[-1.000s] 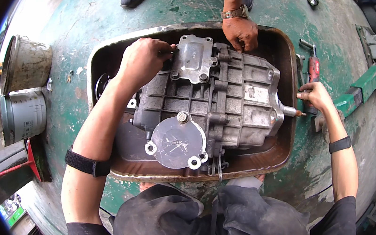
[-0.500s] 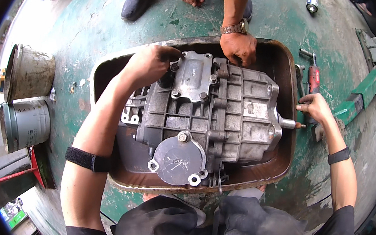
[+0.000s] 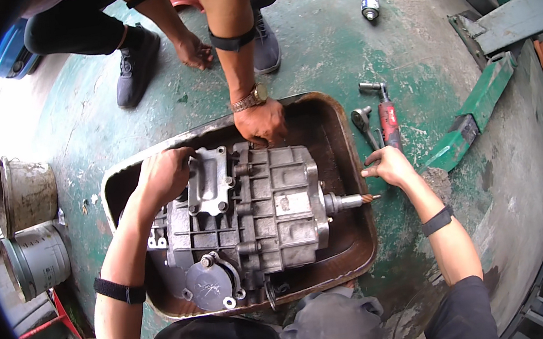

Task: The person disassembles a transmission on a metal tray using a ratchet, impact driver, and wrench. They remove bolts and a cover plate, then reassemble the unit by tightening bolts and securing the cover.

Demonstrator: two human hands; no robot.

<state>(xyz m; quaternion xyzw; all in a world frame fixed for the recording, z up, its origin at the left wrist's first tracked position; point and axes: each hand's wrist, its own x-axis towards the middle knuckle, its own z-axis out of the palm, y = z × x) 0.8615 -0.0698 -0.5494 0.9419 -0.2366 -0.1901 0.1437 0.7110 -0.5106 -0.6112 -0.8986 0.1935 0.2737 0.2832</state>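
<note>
Head view: the gearbox (image 3: 293, 201) lies in a tray (image 3: 349, 245), likely to catch drips. The left hand (image 3: 166, 174) curls at its cover (image 3: 208, 186), perhaps for steadiness, the right hand (image 3: 391, 166) near the tray's edge; whether either grip is clenched, I can't tell.

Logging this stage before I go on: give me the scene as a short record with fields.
Left hand: at left edge of the metal plate, grip hidden
Right hand: near right rim of the brown tray, contact unclear
Main part: grey ribbed housing in the tray, splined shaft pointing right
Tools: ratchet and red power tool on green floor, right of tray
Co-worker: one hand at far side of housing, other hand over the floor
</note>
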